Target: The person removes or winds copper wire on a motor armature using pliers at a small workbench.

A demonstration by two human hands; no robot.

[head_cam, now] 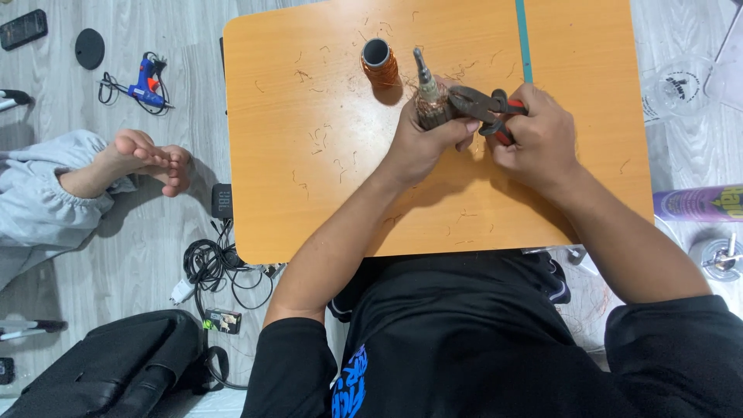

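Left hand [424,143] around a motor armature [430,101], right hand [536,139] gripping pliers [480,106] against it, over orange table [309,155].

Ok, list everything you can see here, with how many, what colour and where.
table: 1, orange, centre
wire bits: many, copper, scattered on table
spool: 1, copper-wound, table top
armature: 1, grey and brown, in left hand
pliers: 1, dark with red grips, in right hand, jaws at armature
strip: 1, teal, on the table, upper right
glue gun: 1, blue, floor upper left
disc: 1, black, floor upper left
cables: a tangle, black, floor left of table
bag: 1, black, bottom left
can: 1, purple, right edge
feet: another person's, bare, left
left hand: grips armature
right hand: grips pliers
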